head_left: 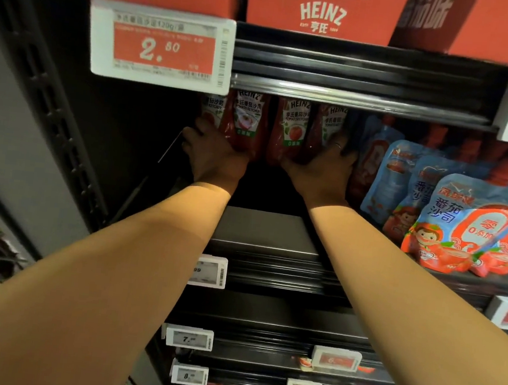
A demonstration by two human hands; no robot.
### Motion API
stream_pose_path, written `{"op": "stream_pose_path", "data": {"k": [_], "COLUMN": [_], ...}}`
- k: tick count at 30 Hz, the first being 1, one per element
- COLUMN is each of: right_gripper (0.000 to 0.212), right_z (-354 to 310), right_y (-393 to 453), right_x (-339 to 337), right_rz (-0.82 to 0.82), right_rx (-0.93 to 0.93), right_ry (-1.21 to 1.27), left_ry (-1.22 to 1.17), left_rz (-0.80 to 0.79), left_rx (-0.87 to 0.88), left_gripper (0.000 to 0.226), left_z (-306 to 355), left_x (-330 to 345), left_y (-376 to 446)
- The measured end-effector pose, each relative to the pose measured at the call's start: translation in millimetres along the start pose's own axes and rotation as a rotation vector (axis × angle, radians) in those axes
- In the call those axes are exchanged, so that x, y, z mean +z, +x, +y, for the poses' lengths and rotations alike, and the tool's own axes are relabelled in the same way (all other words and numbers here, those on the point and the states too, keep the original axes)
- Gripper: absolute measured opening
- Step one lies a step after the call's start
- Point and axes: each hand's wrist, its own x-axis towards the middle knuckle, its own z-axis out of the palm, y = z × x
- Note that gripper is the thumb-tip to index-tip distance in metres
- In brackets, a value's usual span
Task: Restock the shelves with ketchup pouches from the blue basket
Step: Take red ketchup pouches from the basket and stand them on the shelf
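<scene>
while both hands reach deep into shelf (274, 226), left hand (216, 154) and right hand (320, 171) flank red ketchup pouches (265, 131) at back, fingers curled round outer ones. pouches look soft, slumpy, slick; best held low at sides.

A single head-worn, wide-angle view looks forward and slightly down along both outstretched forearms into a dark store shelf (262, 221), close up. Shelf edges bend at the frame's sides. The price tag (163, 46) above looms large and near.
</scene>
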Motion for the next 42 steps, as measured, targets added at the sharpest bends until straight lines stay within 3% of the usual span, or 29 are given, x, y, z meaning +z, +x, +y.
{"op": "stream_pose_path", "data": {"k": [7, 12, 15, 16, 18, 20, 23, 30, 34, 39, 42], "right_gripper": [0.123, 0.112, 0.085, 0.072, 0.048, 0.037, 0.03, 0.025, 0.015, 0.027, 0.032], "right_z": [-5.1, -5.4, -2.2, -1.3, -0.5, 1.3, 7.1, 15.8, 22.8, 49.3, 91.4], "right_y": [-3.3, -15.0, -25.6, -30.4, -42.5, -54.8, -75.3, -109.8, -124.7, -170.0, -200.8], "right_x": [-5.9, -17.0, -30.4, -35.9, -46.6, -57.0, -74.3, -96.4, -108.5, -132.3, -150.5], "right_rz": [-0.035, -0.087, -0.096, -0.107, -0.142, -0.16, -0.136, -0.042, -0.084, -0.174, -0.235], "right_rx": [0.006, -0.029, -0.016, -0.017, -0.014, 0.008, 0.052, -0.047, -0.153, -0.486, -0.532], "right_ry": [-0.086, -0.09, -0.001, -0.011, -0.064, -0.061, -0.05, -0.105, 0.091, 0.327, 0.337], "left_ry": [0.0, 0.05, -0.027, -0.055, -0.089, -0.126, -0.238, -0.293, -0.258, -0.257, -0.139], "left_rz": [-0.075, -0.155, -0.177, -0.2, -0.252, -0.283, -0.328, -0.358, -0.28, -0.146, -0.032], "left_rx": [0.006, 0.145, 0.138, 0.128, 0.119, 0.124, 0.112, 0.123, 0.179, 0.347, 0.447], "left_gripper": [0.11, 0.058, 0.015, 0.009, 0.01, 0.01, 0.01, 0.011, 0.012, 0.019, 0.019], "left_z": [-1.2, -16.3, -22.2, -22.8, -23.4, -25.5, -32.8, -43.7, -45.3, -66.4, -95.5], "left_x": [-13.0, -36.4, -48.6, -51.3, -54.2, -54.5, -55.9, -70.0, -96.9, -131.8, -147.5], "left_y": [-11.2, -18.6, -27.1, -29.3, -31.0, -30.7, -31.7, -51.9, -77.6, -145.4, -194.5]}}
